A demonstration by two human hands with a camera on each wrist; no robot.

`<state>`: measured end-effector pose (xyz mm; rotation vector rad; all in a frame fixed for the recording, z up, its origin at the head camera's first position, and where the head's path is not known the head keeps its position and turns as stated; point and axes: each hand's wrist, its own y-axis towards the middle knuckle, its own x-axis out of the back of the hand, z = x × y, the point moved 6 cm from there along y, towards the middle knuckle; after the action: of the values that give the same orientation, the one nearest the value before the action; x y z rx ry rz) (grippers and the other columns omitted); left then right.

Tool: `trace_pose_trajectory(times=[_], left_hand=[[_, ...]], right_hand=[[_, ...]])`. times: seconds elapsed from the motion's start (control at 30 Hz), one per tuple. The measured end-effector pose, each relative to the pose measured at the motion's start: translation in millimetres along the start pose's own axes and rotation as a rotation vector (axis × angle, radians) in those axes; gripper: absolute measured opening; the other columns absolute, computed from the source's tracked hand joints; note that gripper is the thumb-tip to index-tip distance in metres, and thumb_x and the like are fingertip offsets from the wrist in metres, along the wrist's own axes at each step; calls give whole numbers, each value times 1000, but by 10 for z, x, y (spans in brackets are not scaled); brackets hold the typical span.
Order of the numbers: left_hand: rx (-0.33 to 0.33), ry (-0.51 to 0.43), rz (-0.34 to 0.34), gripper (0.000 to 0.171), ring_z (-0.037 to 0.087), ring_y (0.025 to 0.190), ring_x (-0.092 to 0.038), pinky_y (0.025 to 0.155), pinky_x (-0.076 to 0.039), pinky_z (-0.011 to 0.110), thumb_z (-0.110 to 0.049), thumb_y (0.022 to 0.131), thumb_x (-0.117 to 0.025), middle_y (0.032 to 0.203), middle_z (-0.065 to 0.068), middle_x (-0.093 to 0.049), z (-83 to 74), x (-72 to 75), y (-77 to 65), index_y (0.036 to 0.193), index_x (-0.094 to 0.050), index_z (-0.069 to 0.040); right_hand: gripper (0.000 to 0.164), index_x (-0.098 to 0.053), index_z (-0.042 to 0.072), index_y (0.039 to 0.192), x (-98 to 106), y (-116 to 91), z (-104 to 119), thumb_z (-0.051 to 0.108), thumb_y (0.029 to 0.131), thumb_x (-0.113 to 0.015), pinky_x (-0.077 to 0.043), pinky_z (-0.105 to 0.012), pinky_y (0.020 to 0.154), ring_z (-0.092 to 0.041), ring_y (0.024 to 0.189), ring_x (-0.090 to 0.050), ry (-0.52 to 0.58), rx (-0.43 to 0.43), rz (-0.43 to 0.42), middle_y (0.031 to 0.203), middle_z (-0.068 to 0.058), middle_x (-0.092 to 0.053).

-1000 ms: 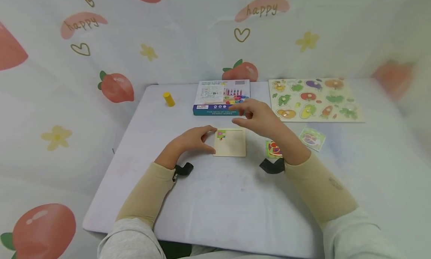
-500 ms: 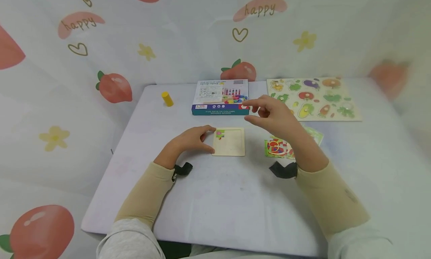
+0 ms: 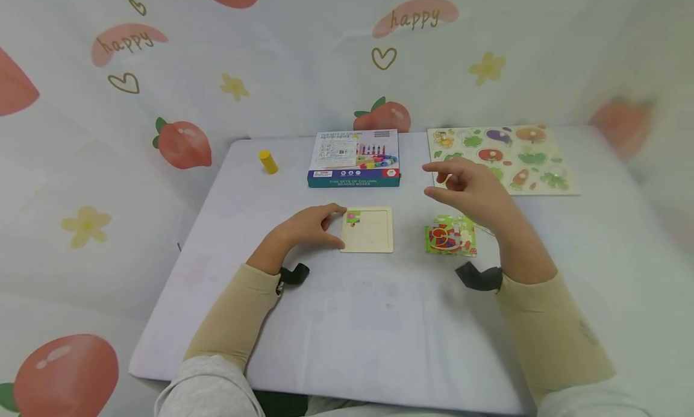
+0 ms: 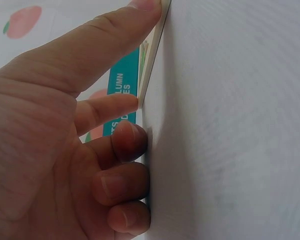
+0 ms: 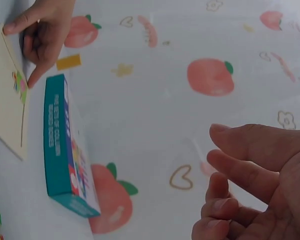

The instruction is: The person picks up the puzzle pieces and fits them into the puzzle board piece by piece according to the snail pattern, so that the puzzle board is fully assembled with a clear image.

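My left hand (image 3: pixel 306 230) holds a square, light wooden puzzle tray (image 3: pixel 371 236) by its left edge, thumb at the near corner and index finger at the far one. In the left wrist view the other fingers of that hand curl beside the tray. One colourful jigsaw piece (image 3: pixel 353 217) lies in the tray's far left corner. My right hand (image 3: pixel 477 191) hovers over the table with thumb and index finger apart, nothing between them. Nearer to me than that hand lies a cluster of bright green and red puzzle pieces (image 3: pixel 451 236).
At the back stands a flat teal and white bead-set box (image 3: pixel 352 158). A vegetable peg puzzle board (image 3: pixel 564 185) lies at the back right, partly behind my right hand. A yellow cylinder (image 3: pixel 268 162) is at the back left. A printed curtain (image 3: pixel 303 55) hangs behind the table.
My right hand has moved right, away from above the tray and past the box, uncovering the puzzle pieces. My left hand stays at the tray, which has not moved.
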<state>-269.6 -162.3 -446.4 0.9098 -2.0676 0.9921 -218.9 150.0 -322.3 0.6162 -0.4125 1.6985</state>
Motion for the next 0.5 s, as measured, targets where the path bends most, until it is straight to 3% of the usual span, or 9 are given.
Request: trace_pose_trajectory(times=[0.23, 0.5], left_hand=[[-1, -12, -12, 86, 21, 89, -48, 76, -37, 38, -49, 80, -86, 91, 8, -47, -12, -1, -2, 153, -48, -25], [10, -16, 0, 87, 21, 89, -48, 76, -37, 38, -49, 80, -86, 91, 7, -47, -26, 13, -28, 153, -47, -24]], right_hand=[[47, -67, 16, 138, 143, 5, -217, 31, 94, -77, -40, -27, 69, -22, 84, -49, -17, 0, -16, 109, -7, -57], [46, -68, 17, 136, 225, 27, -490, 31, 93, -78, -39, -28, 67, -19, 79, -47, -37, -14, 39, 106, -5, -57]])
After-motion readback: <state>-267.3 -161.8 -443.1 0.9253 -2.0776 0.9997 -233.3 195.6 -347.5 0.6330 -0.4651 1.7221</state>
